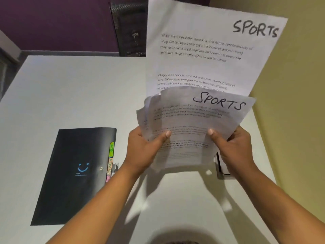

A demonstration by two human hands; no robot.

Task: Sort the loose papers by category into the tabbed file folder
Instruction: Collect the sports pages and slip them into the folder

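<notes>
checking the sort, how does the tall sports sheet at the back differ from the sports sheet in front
The back sheet sticks up high; the front sheet sits lower. The back sheet looks smooth, the front sheet wrinkled with a wavy top edge. Thumbs of the left hand and right hand press the front sheet, not the back sheet. Both are white, printed, with SPORTS handwritten top right.

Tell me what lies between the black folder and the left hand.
Head view: past the black folder come its coloured tabs, a small grey piece, then bare table up to the left hand gripping the papers.
</notes>
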